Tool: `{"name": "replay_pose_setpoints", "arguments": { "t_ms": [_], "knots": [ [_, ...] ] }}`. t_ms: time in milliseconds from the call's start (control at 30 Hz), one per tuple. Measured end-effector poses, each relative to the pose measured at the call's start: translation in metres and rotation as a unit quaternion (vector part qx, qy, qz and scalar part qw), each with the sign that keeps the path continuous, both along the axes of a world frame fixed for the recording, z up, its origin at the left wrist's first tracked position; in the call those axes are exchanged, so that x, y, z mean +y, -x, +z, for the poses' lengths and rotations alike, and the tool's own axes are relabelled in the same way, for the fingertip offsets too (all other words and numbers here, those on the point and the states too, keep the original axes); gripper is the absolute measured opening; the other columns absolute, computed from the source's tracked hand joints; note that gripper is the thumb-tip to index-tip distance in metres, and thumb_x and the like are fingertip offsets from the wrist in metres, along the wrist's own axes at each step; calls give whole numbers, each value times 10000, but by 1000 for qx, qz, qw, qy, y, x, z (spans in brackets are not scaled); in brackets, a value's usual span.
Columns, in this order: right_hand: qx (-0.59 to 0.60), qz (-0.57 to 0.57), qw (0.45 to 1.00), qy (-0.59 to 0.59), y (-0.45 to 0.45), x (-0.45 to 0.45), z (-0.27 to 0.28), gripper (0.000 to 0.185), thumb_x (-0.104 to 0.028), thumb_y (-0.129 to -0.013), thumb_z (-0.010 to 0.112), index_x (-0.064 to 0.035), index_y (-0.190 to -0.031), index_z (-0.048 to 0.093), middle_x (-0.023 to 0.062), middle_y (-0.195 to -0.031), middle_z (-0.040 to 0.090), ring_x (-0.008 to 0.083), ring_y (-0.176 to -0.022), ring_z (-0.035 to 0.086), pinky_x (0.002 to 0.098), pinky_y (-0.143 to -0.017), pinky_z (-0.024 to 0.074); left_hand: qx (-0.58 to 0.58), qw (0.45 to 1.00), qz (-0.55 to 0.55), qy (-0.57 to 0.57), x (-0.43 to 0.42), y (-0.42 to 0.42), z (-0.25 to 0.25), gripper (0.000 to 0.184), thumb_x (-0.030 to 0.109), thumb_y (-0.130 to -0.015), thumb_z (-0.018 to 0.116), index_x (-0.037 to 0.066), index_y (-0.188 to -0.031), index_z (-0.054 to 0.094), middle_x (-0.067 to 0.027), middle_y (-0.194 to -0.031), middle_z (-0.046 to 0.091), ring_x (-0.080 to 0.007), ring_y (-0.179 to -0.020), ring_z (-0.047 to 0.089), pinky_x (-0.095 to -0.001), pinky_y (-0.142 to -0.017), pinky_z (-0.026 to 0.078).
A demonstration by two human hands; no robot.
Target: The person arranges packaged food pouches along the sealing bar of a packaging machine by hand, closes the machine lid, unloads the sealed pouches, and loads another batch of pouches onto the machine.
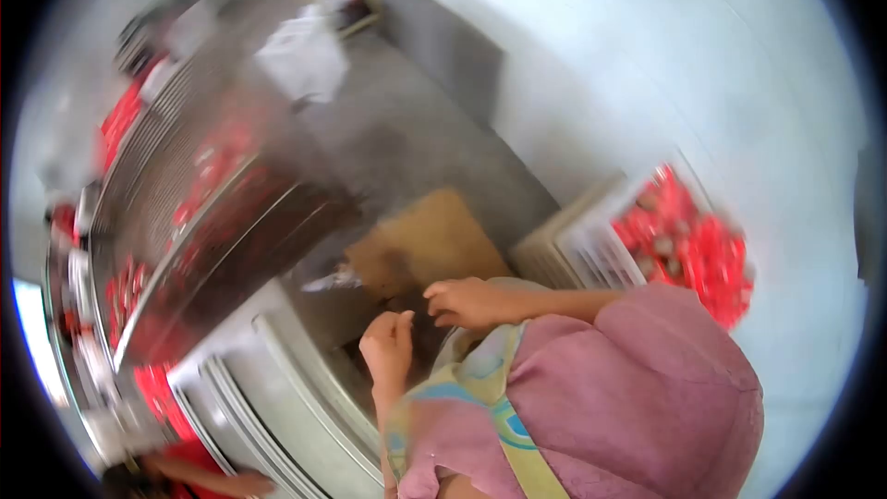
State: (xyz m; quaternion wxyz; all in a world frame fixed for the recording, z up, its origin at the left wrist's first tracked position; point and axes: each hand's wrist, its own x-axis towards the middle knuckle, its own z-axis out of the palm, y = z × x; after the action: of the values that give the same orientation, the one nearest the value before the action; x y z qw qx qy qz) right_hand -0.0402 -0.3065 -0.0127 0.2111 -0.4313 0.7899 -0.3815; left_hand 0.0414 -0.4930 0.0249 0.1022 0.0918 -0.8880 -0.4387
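My left hand (386,348) is held up in front of my body, its fingers curled and the thumb close to them. Whether anything small is between those fingertips, I cannot make out. A short gap to its right, my right hand (469,303) reaches in from the side with bent fingers slightly apart and nothing visible in them. Both hands are above a dark area of floor, near a brown cardboard sheet (442,238). A piece of clear, shiny plastic (334,279) lies just beyond my left hand.
A white crate (601,254) with red packets (688,245) stands at the right. To the left, a metal table (148,314) carries more red packets. A white cabinet (268,379) is below it. A white bag (305,55) sits farther off. Another person's arm (208,476) shows at lower left.
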Motion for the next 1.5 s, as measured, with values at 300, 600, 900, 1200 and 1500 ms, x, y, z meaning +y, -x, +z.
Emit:
{"name": "replay_pose_setpoints", "arguments": {
  "t_ms": [300,600,900,1200,1500],
  "knots": [
    [-1,-276,961,-1,-69,164,14,206,-246,-846,637,-80,-968,640,89,-1176,577,276,-1010,595,392,-795,505,-86,958,-269,57,134,41,-4,135,25,-883,559,37,-989,642,-117,-825,628,-270,-719,614,-349,-679,499],
    [47,-475,878,25,-215,340,41,135,-157,-812,678,-77,-912,638,60,-1018,633,271,-892,625,371,-738,515,38,884,-463,57,381,54,31,412,157,-817,686,72,-1196,547,-129,-982,629,-284,-816,629,-367,-718,495],
    [34,-601,799,18,-291,376,53,172,-102,-790,689,-47,-947,645,109,-1042,629,291,-916,635,357,-755,526,5,845,-491,212,515,148,-38,482,183,-791,633,178,-1251,486,-113,-1045,633,-315,-992,601,-424,-809,484],
    [28,-638,768,47,-285,386,50,180,-90,-789,683,-42,-956,637,121,-998,627,301,-887,627,360,-723,518,177,730,-615,242,462,134,-4,451,108,-803,574,141,-1250,533,-113,-1120,616,-313,-1027,586,-431,-818,479],
    [27,-619,784,29,-261,383,55,142,-123,-804,656,-61,-932,642,76,-1010,620,270,-867,623,359,-697,513,82,583,-760,276,449,88,6,345,187,-732,706,143,-1065,629,-73,-965,580,-276,-928,580,-421,-733,483]
  ]
}}
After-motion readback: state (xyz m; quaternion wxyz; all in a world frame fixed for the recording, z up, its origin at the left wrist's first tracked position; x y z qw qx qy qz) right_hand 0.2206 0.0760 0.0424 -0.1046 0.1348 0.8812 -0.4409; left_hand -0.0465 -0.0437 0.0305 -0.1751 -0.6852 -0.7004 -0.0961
